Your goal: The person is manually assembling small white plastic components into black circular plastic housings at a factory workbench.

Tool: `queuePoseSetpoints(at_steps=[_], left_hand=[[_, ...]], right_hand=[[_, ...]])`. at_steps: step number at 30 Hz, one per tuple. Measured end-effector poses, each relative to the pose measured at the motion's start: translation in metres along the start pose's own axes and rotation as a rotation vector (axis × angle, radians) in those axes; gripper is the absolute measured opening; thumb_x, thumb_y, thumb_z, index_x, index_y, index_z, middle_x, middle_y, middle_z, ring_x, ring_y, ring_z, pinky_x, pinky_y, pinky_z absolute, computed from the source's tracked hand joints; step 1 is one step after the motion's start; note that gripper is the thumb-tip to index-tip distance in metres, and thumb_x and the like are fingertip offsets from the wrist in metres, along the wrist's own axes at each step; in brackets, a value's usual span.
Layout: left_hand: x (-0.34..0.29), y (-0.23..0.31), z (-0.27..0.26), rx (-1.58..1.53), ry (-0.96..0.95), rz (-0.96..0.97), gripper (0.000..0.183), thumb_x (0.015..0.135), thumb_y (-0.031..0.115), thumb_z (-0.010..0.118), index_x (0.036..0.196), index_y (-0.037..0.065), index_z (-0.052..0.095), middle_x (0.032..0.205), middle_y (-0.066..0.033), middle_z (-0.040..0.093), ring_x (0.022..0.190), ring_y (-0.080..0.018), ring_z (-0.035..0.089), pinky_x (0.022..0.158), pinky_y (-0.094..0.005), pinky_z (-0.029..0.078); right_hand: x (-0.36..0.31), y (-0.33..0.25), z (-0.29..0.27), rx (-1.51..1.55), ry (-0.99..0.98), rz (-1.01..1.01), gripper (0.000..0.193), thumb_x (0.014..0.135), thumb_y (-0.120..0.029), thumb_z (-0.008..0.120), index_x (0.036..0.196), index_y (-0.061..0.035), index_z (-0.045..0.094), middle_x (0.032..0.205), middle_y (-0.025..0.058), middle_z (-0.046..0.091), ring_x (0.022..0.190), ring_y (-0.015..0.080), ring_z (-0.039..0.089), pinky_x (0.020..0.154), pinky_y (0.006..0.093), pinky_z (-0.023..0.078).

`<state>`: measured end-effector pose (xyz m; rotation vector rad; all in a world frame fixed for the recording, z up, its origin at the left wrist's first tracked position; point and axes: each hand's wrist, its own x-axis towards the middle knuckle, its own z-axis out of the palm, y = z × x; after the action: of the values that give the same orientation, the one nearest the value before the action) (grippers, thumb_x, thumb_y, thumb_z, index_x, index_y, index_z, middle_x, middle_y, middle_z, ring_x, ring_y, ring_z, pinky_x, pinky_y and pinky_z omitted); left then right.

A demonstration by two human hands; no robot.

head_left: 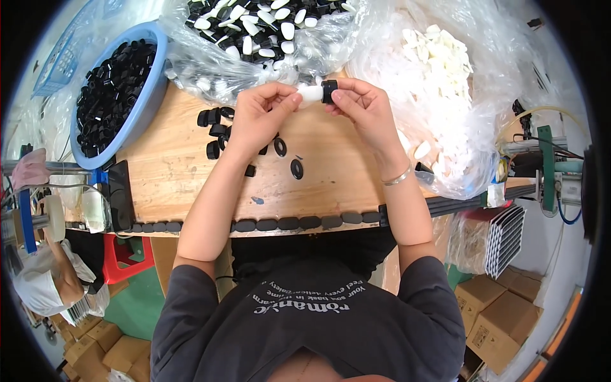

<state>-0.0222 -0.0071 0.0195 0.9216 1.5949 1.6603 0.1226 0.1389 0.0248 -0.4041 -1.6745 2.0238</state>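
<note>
Over the far part of the wooden table (pixel 178 184), both hands meet on a small two-part item. My left hand (pixel 264 114) is closed, pinching a white rounded plastic piece (pixel 310 93) between thumb and fingers. Fingers of my right hand (pixel 366 111) grip a black cap-like part (pixel 328 91) that touches the right end of the white piece; whether it is fitted over it I cannot tell. Under and beside my left forearm lie several loose black caps (pixel 213 149). Two flat black oval rings (pixel 297 169) rest closer to me.
A blue basin (pixel 156 83) full of black parts stands at the left. Clear plastic bags hold mixed black and white pieces (pixel 267 28) at the back and white pieces (pixel 439 57) at the right. A row of black oval pieces (pixel 289 223) lines the near edge.
</note>
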Motion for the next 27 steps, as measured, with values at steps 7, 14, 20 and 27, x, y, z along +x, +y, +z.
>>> queuePoseSetpoints(at_steps=[7,14,20,27], left_hand=[[-0.005,0.0,-0.006,0.002,0.083,0.131,0.007,0.088,0.007,0.066,0.09,0.001,0.069,0.076,0.0025,0.062,0.068,-0.0028,0.052,0.062,-0.0176,0.041],[0.003,0.003,-0.014,0.26,0.121,0.155,0.022,0.09,0.021,0.062,0.093,0.0,0.067,0.07,0.003,0.06,0.062,-0.0039,0.048,0.056,-0.0196,0.039],[0.012,0.001,-0.021,0.376,0.051,0.179,0.02,0.086,0.017,0.066,0.09,-0.002,0.065,0.069,-0.0035,0.063,0.063,-0.0099,0.057,0.059,-0.025,0.047],[0.0,0.004,-0.009,0.78,-0.125,0.496,0.016,0.078,0.009,0.062,0.092,0.002,0.063,0.084,-0.0129,0.064,0.083,-0.0306,0.061,0.072,-0.0392,0.049]], right_hand=[[-0.007,-0.009,0.008,-0.14,-0.021,-0.042,0.023,0.089,-0.005,0.063,0.109,0.0054,0.062,0.087,0.0058,0.067,0.072,0.0076,0.059,0.065,0.02,0.049],[0.035,-0.075,0.004,-0.619,-0.226,0.134,0.023,0.087,-0.013,0.067,0.103,0.0032,0.065,0.084,0.0053,0.067,0.069,0.0083,0.061,0.065,0.0219,0.05],[0.099,-0.09,0.046,-0.738,0.148,-0.451,0.036,0.084,-0.018,0.069,0.11,0.0039,0.058,0.084,0.0117,0.068,0.071,0.0142,0.064,0.064,0.0267,0.051],[0.064,-0.033,0.002,-0.783,0.005,-0.471,0.026,0.08,-0.02,0.072,0.098,-0.0016,0.068,0.084,0.0086,0.069,0.077,0.0183,0.065,0.071,0.0291,0.053]])
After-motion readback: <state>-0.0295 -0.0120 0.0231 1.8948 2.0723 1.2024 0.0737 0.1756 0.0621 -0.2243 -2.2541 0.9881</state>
